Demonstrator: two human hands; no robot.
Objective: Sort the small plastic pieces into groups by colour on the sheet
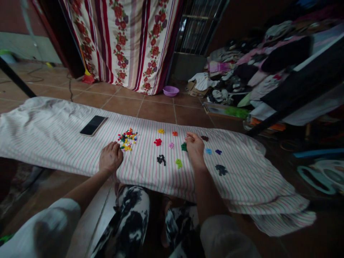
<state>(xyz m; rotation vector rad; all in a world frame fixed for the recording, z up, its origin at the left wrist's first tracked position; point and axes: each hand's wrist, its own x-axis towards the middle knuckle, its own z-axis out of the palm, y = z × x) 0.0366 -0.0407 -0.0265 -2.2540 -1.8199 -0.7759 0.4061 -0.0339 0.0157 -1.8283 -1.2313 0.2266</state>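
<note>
My left hand (111, 156) rests closed on the striped cloth (145, 175), its knuckles beside a mixed heap of small coloured pieces (128, 139). What its curled fingers hold, if anything, is hidden. Above the cloth, my right hand (195, 148) has its thumb and fingers drawn together; anything in the pinch is too small to name. Just left of it lies a dark green pile (184, 146), partly covered by the hand. Single-colour piles lie around: red (157, 142), yellow (161, 131), orange (175, 133), pink (171, 145), black (161, 159) and light green (178, 163).
Right of my right hand are brown (204, 138), light blue (209, 151), purple (218, 152) and dark grey (221, 170) piles. A phone (93, 125) lies at the left. Beyond the cloth are a purple basin (171, 91), a floral curtain (120, 43) and heaped clothes (242, 68).
</note>
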